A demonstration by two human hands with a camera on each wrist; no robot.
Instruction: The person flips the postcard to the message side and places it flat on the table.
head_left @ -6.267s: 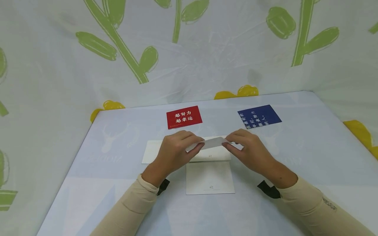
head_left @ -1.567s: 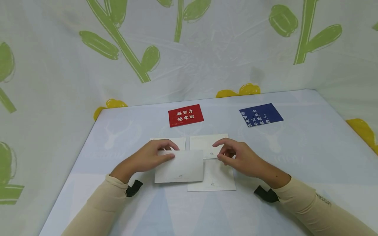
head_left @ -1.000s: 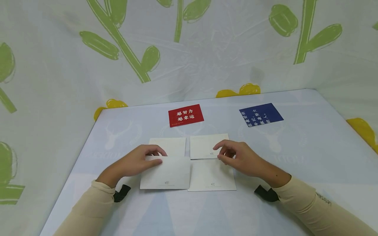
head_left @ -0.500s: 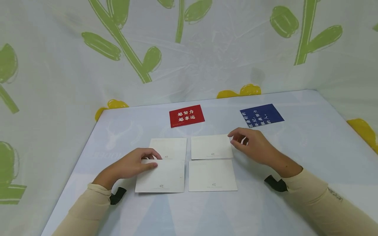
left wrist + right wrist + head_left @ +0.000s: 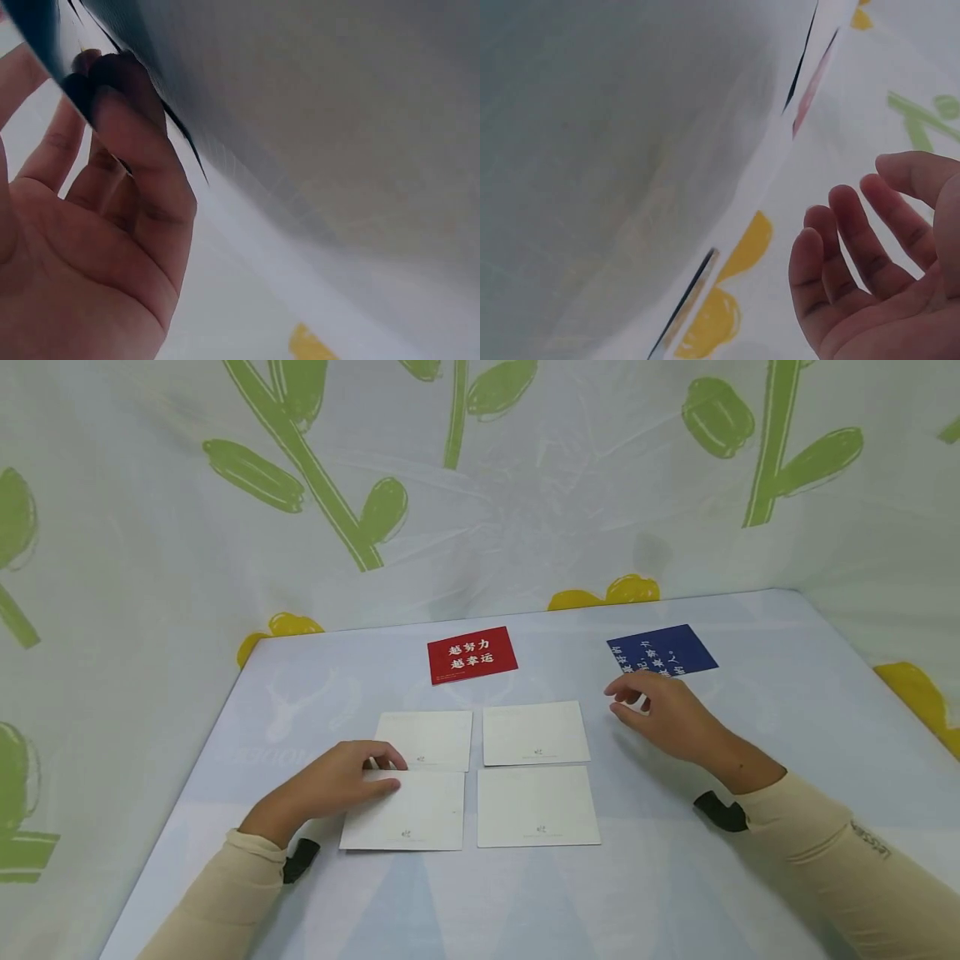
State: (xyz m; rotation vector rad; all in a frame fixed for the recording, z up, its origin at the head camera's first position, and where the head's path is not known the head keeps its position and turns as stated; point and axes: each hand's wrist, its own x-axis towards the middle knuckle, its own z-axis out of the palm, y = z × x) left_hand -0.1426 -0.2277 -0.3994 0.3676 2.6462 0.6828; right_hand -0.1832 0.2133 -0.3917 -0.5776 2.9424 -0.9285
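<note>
A pale backdrop [image 5: 525,518] printed with green stems stands behind the bench [image 5: 517,910], at twelve o'clock. Cream sleeves [image 5: 206,893] reach in from seven and five. The left hand [image 5: 330,785], at nine, pinches the far edge of the near left card [image 5: 412,814], thumb on top and fingers behind. The right hand [image 5: 667,714], toward two, is released, fingers loosely bent, overlapping the near edge of the blue card [image 5: 682,647] in the head view. Around the clock's centre, the near left card (whether it lies wholly flat, I cannot tell) sits at eight, the far left card [image 5: 431,735] at ten, the far right card [image 5: 528,731] at two, the near right card [image 5: 539,806] at four; all four are white. The red card [image 5: 491,672] lies at twelve. Each white card bears a small mark [image 5: 406,834].
</note>
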